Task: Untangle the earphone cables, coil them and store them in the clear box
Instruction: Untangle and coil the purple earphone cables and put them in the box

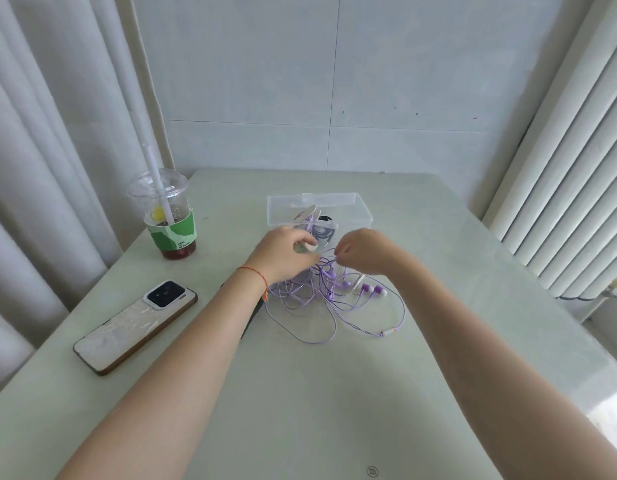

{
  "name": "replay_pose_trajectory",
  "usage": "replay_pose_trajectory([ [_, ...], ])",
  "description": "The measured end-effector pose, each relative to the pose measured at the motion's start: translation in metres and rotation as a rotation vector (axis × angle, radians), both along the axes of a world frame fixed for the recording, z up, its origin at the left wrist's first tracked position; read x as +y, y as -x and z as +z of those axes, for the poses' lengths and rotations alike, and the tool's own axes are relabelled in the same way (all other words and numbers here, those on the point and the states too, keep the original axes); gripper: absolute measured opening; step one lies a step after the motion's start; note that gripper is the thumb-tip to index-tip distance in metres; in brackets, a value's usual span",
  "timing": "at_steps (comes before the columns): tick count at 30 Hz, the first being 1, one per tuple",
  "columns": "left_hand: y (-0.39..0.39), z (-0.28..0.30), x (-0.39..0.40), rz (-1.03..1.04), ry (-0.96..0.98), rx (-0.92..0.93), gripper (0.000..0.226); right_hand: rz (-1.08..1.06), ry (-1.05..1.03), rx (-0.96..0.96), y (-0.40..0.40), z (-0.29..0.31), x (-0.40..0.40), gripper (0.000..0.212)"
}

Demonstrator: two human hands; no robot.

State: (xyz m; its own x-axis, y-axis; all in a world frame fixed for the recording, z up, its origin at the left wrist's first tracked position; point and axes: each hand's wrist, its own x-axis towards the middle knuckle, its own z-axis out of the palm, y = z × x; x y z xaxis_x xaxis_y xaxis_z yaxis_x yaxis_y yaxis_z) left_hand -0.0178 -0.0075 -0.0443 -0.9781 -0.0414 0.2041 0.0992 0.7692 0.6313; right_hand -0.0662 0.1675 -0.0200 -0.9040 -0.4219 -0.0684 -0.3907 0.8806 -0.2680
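1. Your left hand (282, 252) sits just left of frame centre, its fingers (305, 239) curled round a small pale object; what it is, you cannot tell. A red string bracelet (253, 273) circles that wrist.
2. Your right hand (360, 249) is just right of centre, fingertips pinched together on a strand of the purple earphone cables (320, 299).
3. The cables lie tangled on the bench (300, 410), directly below both hands. Loops spread toward the lower middle; the purple earbuds (372, 289) rest at the tangle's right edge.
4. The clear box (334, 206) stands just above the hands, lid open, with dark and pale items inside, unclear.
5. Left side of frame: an iced drink cup (172, 220) with straw; below it a phone (135, 325) lying face down.
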Motion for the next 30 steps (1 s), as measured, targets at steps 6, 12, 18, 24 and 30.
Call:
replay_pose_trajectory([
  [6, -0.009, 0.002, -0.007, 0.057, 0.223, -0.127, 0.01, -0.12, 0.314, 0.144, 0.003, 0.013, 0.008, 0.02],
  [12, -0.006, 0.011, -0.016, 0.272, 0.058, 0.061, 0.011, -0.27, 1.001, 0.25, -0.004, 0.06, 0.018, 0.013],
  [18, -0.006, 0.041, 0.018, -0.046, -0.71, 0.053, 0.03, -0.103, 0.988, 0.026, -0.01, 0.06, 0.004, 0.013],
  [24, 0.013, 0.035, 0.04, 0.033, -0.844, 0.046, 0.006, -0.156, 1.134, -0.054, -0.003, 0.052, -0.002, 0.013],
  [30, 0.014, 0.045, 0.034, -0.06, -1.292, -0.007, 0.026, -0.161, 1.216, -0.074, 0.008, 0.042, 0.013, 0.011],
])
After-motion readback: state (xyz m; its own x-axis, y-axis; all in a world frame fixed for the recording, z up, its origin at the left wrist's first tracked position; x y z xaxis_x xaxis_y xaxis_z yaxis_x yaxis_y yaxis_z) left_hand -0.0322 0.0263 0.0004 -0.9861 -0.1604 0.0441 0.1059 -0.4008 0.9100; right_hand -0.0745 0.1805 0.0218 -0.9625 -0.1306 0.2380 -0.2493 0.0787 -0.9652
